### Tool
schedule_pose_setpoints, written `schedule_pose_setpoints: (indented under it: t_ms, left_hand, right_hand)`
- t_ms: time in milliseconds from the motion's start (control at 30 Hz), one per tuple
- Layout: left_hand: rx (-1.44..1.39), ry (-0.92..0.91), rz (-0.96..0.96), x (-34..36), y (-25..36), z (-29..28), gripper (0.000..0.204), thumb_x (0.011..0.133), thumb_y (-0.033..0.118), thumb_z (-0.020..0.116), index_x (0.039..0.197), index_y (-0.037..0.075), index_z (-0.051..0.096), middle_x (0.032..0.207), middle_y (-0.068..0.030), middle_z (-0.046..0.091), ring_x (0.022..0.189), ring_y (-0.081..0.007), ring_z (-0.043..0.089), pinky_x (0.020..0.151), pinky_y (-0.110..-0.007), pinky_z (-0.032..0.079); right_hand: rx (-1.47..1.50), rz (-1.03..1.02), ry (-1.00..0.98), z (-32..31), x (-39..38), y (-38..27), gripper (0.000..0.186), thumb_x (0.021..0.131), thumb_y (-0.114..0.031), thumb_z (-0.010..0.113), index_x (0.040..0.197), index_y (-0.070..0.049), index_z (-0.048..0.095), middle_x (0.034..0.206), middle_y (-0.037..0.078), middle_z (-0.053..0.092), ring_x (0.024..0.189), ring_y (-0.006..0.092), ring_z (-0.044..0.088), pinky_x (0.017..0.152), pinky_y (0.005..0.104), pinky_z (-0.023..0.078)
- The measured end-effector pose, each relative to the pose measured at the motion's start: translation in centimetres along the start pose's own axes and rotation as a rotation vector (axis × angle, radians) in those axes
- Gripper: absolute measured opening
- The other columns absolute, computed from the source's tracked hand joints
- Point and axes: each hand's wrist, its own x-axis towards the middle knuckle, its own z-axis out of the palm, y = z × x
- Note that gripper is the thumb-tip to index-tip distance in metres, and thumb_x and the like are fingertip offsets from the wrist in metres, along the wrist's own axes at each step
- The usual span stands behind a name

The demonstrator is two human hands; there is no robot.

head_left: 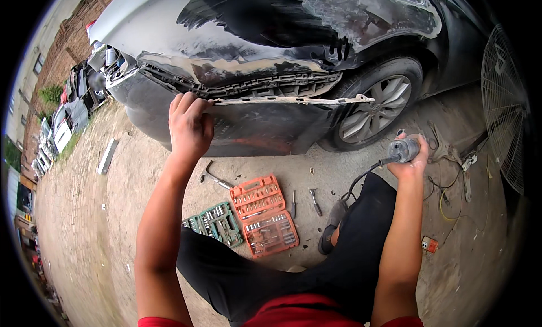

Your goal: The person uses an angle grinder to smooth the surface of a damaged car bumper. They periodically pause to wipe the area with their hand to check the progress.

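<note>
My left hand (191, 115) has its fingers curled over the upper edge of the dark grey bumper panel (248, 129), beside a pale, ragged trim strip (293, 101) running toward the wheel (375, 109). Above it, a gap shows black plastic brackets (259, 87). The car's body (147, 25) is patched with pale filler and black paint. In my right hand (413, 163) is a grey corded power tool (402, 150), held low near the front of the tyre, with its cable hanging toward the ground.
Open orange (259, 194) and green (212, 225) socket cases, a hammer (217, 177) and hand tools (316, 203) lie between my legs and the car. A large fan (502, 101) stands at right near cables and a power socket (429, 243). Scrap parts (70, 115) are piled far left.
</note>
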Motion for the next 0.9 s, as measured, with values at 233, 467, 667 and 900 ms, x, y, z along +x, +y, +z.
schedule_pose_setpoints:
  t_ms: [233, 467, 667, 900]
  left_hand:
    - [0.034, -0.050, -0.002, 0.6, 0.1, 0.3, 0.027, 0.073, -0.004, 0.066, 0.097, 0.004, 0.072, 0.090, -0.0121, 0.057, 0.091, -0.0358, 0.058, 0.087, -0.047, 0.049]
    - [0.098, -0.100, 0.022, 1.3, 0.0, 1.1, 0.033, 0.074, -0.001, 0.067, 0.106, 0.004, 0.073, 0.097, -0.0136, 0.061, 0.098, -0.0374, 0.061, 0.092, -0.049, 0.051]
    - [0.100, -0.128, 0.060, 1.5, 0.6, 1.2, 0.047, 0.076, -0.005, 0.065, 0.122, 0.001, 0.075, 0.109, -0.0144, 0.068, 0.104, -0.0383, 0.063, 0.094, -0.048, 0.053]
    - [0.218, -0.240, 0.078, -0.3, 0.9, 1.1, 0.070, 0.080, 0.000, 0.066, 0.150, 0.000, 0.063, 0.142, -0.0214, 0.064, 0.139, -0.0445, 0.057, 0.124, -0.053, 0.043]
  right_hand:
    - [-0.002, -0.059, 0.053, 0.0, 0.1, 0.1, 0.052, 0.092, -0.049, 0.079, 0.119, -0.007, 0.067, 0.101, 0.008, 0.077, 0.089, 0.0227, 0.076, 0.085, 0.0381, 0.063]
    - [0.070, 0.010, 0.008, -0.7, 0.0, -0.4, 0.038, 0.089, -0.040, 0.082, 0.112, -0.017, 0.063, 0.105, 0.006, 0.073, 0.093, 0.0232, 0.075, 0.087, 0.0442, 0.064]
    - [0.143, 0.003, 0.050, -0.2, 0.1, -0.7, 0.040, 0.089, -0.040, 0.082, 0.114, -0.017, 0.062, 0.108, 0.006, 0.071, 0.094, 0.0245, 0.074, 0.088, 0.0463, 0.064]
    - [0.136, 0.020, 0.007, -0.7, 1.0, -1.2, 0.041, 0.090, -0.040, 0.082, 0.116, -0.017, 0.061, 0.109, 0.005, 0.070, 0.096, 0.0237, 0.074, 0.088, 0.0467, 0.064]
